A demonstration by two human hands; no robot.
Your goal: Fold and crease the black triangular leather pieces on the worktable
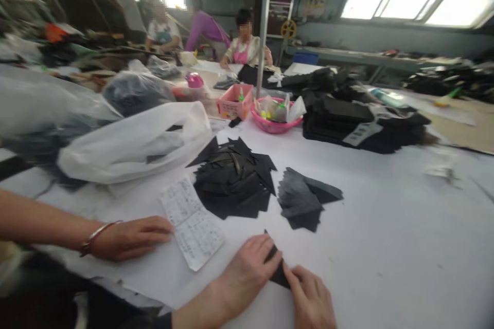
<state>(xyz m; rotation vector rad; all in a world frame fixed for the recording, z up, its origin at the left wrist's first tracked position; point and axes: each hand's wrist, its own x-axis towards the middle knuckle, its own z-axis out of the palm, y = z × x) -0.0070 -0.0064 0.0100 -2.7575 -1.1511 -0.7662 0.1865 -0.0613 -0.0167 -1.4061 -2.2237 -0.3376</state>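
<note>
Your left hand is laid over a black piece on the white table. Its fingers are together and half bent, tips on the piece; whether they pinch it or only press, cannot tell. Your right hand meets the piece at its right edge, fingers bent, one digit extended along it; grip underneath hidden, so pinch or mere contact cannot be told. Piece location: between your two hands, near the table's front edge, one pointed corner showing beyond your left fingers.

Beyond your hands: a large heap of black pieces, overlapping, corners jutting out. Right of it, just beside, a smaller pile, greyer on top, fanned.

Left of your left hand, a handwritten sheet, creased across. At its left edge, a co-worker's hand, palm down, fingers extended, bracelet at the wrist.

Farther back: a white plastic bag on the left, a pink box and pink basin near the pole, stacked black cloth to their right.
</note>
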